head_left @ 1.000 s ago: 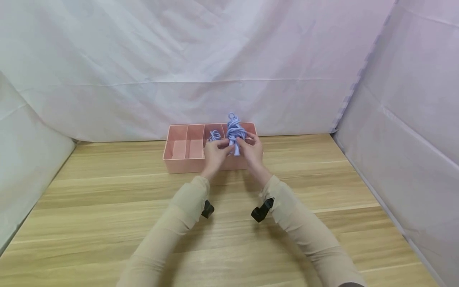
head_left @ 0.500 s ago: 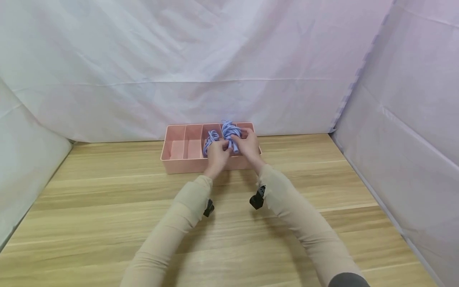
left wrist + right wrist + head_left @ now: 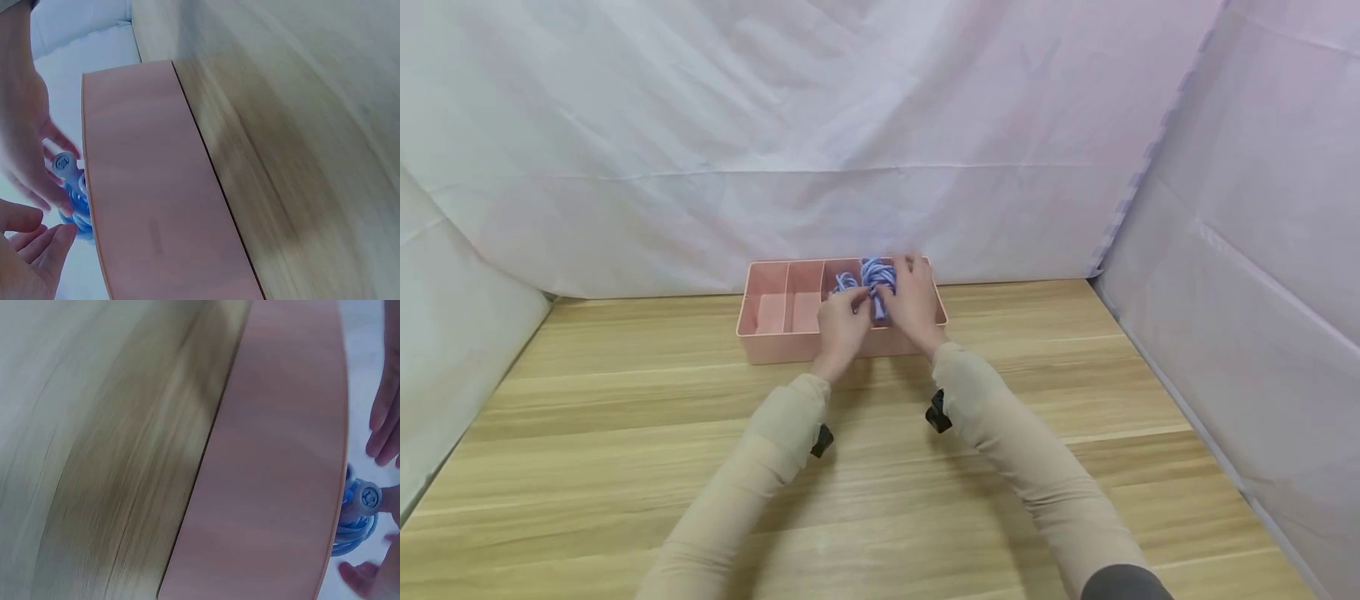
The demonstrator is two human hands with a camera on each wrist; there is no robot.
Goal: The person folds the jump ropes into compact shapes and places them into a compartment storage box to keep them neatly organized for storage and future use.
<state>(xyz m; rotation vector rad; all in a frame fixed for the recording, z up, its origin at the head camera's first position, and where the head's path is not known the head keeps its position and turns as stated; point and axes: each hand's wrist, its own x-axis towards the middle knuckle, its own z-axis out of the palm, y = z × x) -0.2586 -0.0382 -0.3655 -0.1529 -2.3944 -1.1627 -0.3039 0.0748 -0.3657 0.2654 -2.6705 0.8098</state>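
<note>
A blue jump rope [image 3: 878, 275], wound in a bundle with thick capped handles, sits in a compartment of the pink divided box [image 3: 782, 345], right of its middle. My right hand [image 3: 914, 298] is over its right side, fingers extended and touching the bundle. My left hand [image 3: 842, 323] is beside its left side near the handles, fingers fairly straight. In the right wrist view, a handle [image 3: 370, 498] points up past the box rim. Another blue corded bundle [image 3: 846, 282] lies in the compartment to the left, partly hidden behind my left hand.
The box stands on a wood-grain table [image 3: 625, 433], close to the white cloth backdrop [image 3: 775, 125]. Thin dividers split the box; bare floors show in its two left compartments. A white side panel [image 3: 1247, 250] stands at the right edge of the table.
The wound jump rope has gone down from above the box into its compartment. My left hand has drawn slightly left; my right hand has loosened and spread over the bundle.
</note>
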